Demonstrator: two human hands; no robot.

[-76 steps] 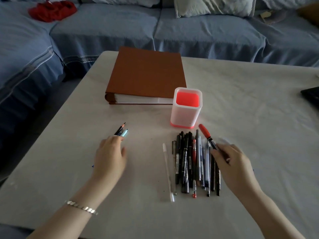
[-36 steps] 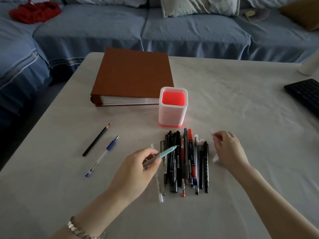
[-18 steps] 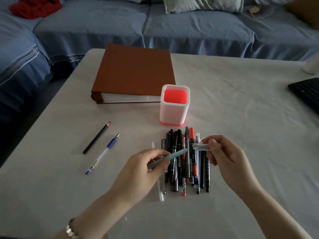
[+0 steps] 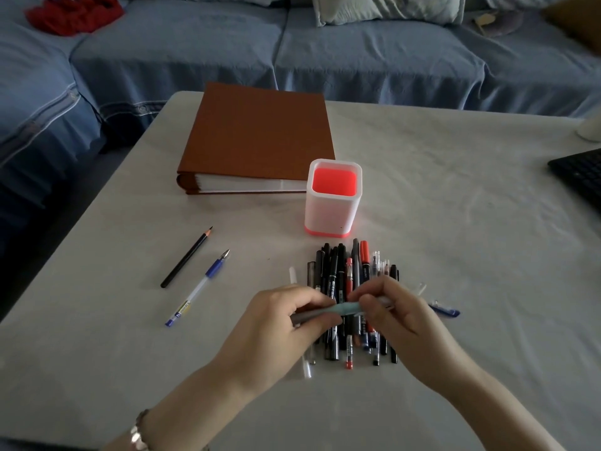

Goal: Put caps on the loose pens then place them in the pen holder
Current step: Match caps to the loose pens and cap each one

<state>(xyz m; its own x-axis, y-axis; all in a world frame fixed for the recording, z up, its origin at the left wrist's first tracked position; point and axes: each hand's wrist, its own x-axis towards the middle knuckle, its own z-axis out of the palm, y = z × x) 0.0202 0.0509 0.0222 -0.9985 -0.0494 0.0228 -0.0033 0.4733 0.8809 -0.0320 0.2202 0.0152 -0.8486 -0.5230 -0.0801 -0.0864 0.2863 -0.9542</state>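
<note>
While both hands meet above the pile of pens (image 4: pixel 353 297), the left hand (image 4: pixel 279 323) pinches a grey pen with a pale teal grip (image 4: pixel 328 311), its fingers (image 4: pixel 317 301) closed around the barrel so that the pen lies nearly level, tip toward the right. The right hand (image 4: pixel 398 315) has its fingers (image 4: pixel 374 292) closed on a clear cap (image 4: pixel 385 301) at the pen's tip end; whether the cap is fully seated cannot be told, as the fingers hide the joint. The pile lies on the desk (image 4: pixel 455 242) directly under the hands, the pens side by side and running roughly front to back, mostly black with a few red and clear ones. Just beyond the pile stands the pen holder (image 4: pixel 333 203), upright, white-walled with a red inside and red base, with nothing visible in it. To the left, well apart from the pile, a black pencil (image 4: pixel 187 258) and an uncapped blue gel pen (image 4: pixel 198 288) lie on the desk, near each other but not touching. To the right of the right hand a blue cap (image 4: pixel 445 310) and a small clear piece (image 4: pixel 421 289) rest on the desk. A brown binder (image 4: pixel 260 131) lies flat behind the holder, and a black keyboard (image 4: pixel 582 174) shows at the right edge. A bracelet (image 4: pixel 138 432) circles the left wrist.
</note>
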